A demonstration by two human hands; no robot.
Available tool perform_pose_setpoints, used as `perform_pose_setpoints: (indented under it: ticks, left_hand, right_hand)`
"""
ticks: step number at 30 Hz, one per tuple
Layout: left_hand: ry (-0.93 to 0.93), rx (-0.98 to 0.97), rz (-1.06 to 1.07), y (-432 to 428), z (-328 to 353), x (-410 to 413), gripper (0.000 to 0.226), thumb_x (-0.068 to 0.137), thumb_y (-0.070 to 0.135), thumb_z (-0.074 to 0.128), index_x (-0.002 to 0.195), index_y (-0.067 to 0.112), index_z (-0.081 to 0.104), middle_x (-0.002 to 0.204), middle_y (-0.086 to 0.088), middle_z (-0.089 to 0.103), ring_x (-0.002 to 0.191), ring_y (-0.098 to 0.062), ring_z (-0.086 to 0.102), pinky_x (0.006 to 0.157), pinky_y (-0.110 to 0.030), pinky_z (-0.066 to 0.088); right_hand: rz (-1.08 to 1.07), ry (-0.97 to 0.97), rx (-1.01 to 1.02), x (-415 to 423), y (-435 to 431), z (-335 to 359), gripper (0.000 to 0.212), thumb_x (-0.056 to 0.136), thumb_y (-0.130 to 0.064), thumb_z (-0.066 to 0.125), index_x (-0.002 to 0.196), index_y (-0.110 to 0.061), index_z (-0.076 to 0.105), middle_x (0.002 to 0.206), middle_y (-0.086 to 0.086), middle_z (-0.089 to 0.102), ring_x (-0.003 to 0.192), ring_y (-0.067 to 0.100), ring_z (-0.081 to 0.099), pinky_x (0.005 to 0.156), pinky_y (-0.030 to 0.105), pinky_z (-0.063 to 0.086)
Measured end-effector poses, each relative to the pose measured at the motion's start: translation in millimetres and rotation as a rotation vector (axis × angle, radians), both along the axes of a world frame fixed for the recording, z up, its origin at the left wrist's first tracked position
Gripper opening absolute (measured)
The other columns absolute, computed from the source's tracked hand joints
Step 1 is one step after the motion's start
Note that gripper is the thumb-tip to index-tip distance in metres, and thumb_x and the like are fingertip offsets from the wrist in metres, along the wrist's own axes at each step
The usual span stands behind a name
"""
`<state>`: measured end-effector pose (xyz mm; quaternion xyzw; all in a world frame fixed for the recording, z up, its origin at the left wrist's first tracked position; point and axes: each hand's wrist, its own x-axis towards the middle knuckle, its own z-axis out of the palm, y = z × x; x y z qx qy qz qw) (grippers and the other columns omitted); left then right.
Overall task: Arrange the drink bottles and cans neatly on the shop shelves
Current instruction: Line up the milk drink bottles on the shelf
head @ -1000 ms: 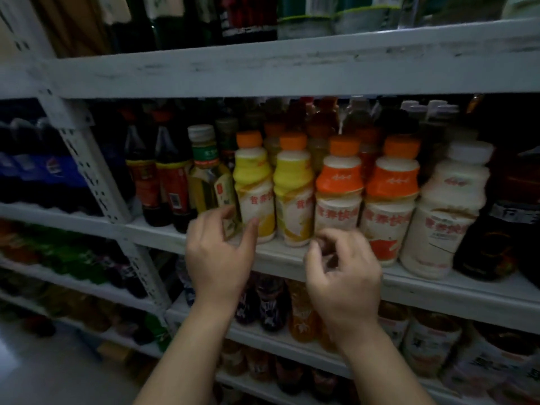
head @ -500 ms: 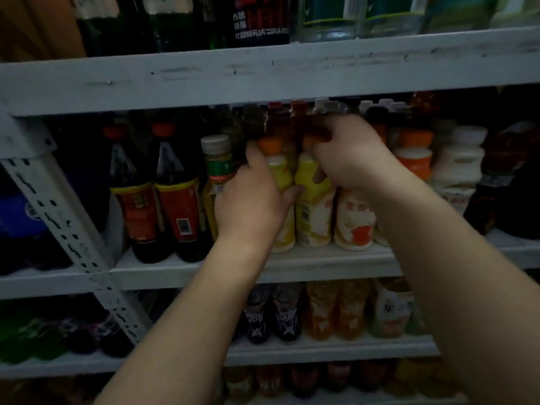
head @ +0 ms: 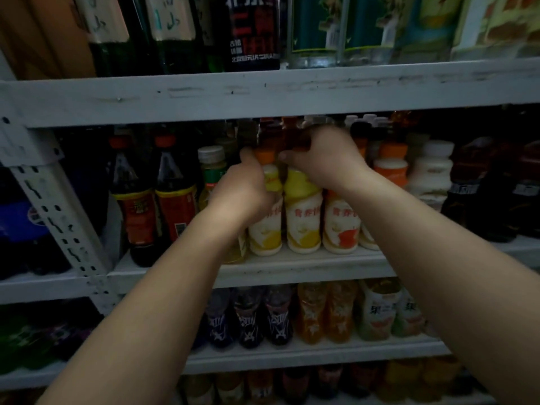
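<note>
Yellow milk-drink bottle [head: 264,229] stands at the front edge of the middle shelf [head: 306,268], just right of the green-labelled bottle [head: 212,171]. The left grip [head: 242,188] is wrapped round its shoulder. A second yellow bottle [head: 302,217] touches it on the side away from the green-labelled bottle. The right grip [head: 324,162] is curled over that one's top, hiding the cap. I cannot tell whether it holds the cap or one of the brown bottles [head: 271,135] behind.

The likeliest trouble is a knock-on tumble. The row is packed side to side, so a sideways tug on either yellow bottle probably tips its neighbour. The left wrist lies against the green-labelled bottle, which stands close to the shelf lip; a push outward could send it off. Behind it, the tall brown bottles have little headroom, and the right knuckles could topple them.
</note>
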<state>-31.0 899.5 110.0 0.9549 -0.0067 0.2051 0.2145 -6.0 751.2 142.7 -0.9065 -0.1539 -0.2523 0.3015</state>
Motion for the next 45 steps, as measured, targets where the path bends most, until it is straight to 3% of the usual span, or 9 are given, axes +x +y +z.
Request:
perform_pose_setpoints:
  ticks: [6,17,22,25,34,37,40,42,45]
  left_hand:
    - [-0.098,-0.029,0.077,-2.0,5.4,1.0,0.079,0.069,0.06,0.072,0.124,0.013,0.041,0.097,-0.001,0.053,0.087,-0.025,0.059,0.061,-0.029,0.041]
    - [0.034,-0.202,-0.033,2.8,16.4,3.7,0.059,0.073,0.039,0.076,0.123,0.026,0.049,0.109,0.001,0.06,0.093,-0.018,0.06,0.075,-0.032,0.054]
    - [-0.041,-0.17,-0.008,3.2,12.3,2.3,0.055,0.071,0.041,0.076,0.118,0.025,0.052,0.099,0.005,0.058,0.086,-0.016,0.059,0.064,-0.026,0.048]
    - [-0.054,-0.171,-0.007,2.9,8.3,3.6,0.052,0.073,0.041,0.074,0.118,0.026,0.052,0.102,0.003,0.061,0.089,-0.018,0.061,0.069,-0.029,0.052]
    - [0.155,-0.317,-0.121,7.2,18.0,7.0,0.036,0.082,0.025,0.07,0.112,0.027,0.05,0.096,-0.003,0.063,0.073,-0.021,0.067,0.055,-0.038,0.06]
    - [0.07,-0.326,-0.122,6.8,17.0,3.1,0.046,0.076,0.032,0.074,0.116,0.028,0.052,0.097,0.003,0.063,0.072,-0.015,0.067,0.049,-0.028,0.056]
    - [-0.1,-0.332,-0.129,12.4,7.0,-14.8,0.05,0.074,0.037,0.073,0.12,0.034,0.053,0.101,0.016,0.064,0.076,-0.002,0.065,0.058,-0.02,0.054]
    - [-0.293,-0.366,-0.08,24.8,-10.5,-37.0,0.049,0.075,0.04,0.069,0.122,0.039,0.055,0.096,0.027,0.059,0.084,0.012,0.058,0.068,-0.005,0.045]
    - [-0.52,-0.462,0.138,46.3,-50.6,-64.6,0.027,0.076,0.043,0.063,0.102,0.042,0.058,0.083,0.029,0.058,0.081,0.012,0.057,0.064,-0.005,0.041]
  right_hand:
    - [0.032,0.066,-0.072,-0.2,-6.2,3.1,0.021,0.086,-0.033,0.059,0.1,-0.019,0.066,0.086,0.001,0.066,0.068,0.015,0.061,0.053,0.024,0.046]
    - [0.086,0.114,-0.02,2.4,-17.0,0.6,0.026,0.09,-0.04,0.058,0.103,-0.018,0.063,0.071,0.0,0.069,0.049,0.01,0.064,0.042,0.021,0.047]
    - [0.124,0.137,-0.027,1.5,-19.0,0.7,0.024,0.092,-0.035,0.057,0.106,-0.016,0.061,0.068,0.002,0.068,0.048,0.009,0.064,0.043,0.024,0.052]
    - [0.098,0.128,-0.064,0.7,-17.7,-0.1,0.028,0.091,-0.039,0.058,0.105,-0.015,0.06,0.068,0.002,0.067,0.049,0.009,0.064,0.045,0.025,0.052]
    - [0.04,0.099,-0.034,-0.8,-16.1,-3.1,0.032,0.088,-0.043,0.061,0.104,-0.016,0.06,0.071,0.002,0.066,0.051,0.011,0.064,0.044,0.024,0.051]
    - [-0.002,0.126,-0.027,-4.2,-14.2,-2.4,0.034,0.086,-0.046,0.061,0.105,-0.017,0.06,0.081,0.003,0.067,0.063,0.015,0.066,0.056,0.03,0.056]
    - [-0.123,-0.168,-0.094,-12.4,-10.6,-11.5,0.037,0.087,-0.042,0.059,0.114,-0.016,0.057,0.107,0.007,0.06,0.091,0.027,0.061,0.072,0.034,0.049]
    - [-0.004,-0.42,-0.08,-24.8,-3.7,-20.8,0.032,0.089,-0.032,0.054,0.116,-0.015,0.058,0.11,0.008,0.059,0.092,0.028,0.06,0.072,0.035,0.049]
    - [0.255,-0.4,-0.045,-30.4,15.7,-28.7,0.033,0.09,-0.024,0.054,0.12,-0.013,0.062,0.113,0.004,0.061,0.098,0.018,0.059,0.081,0.028,0.05]
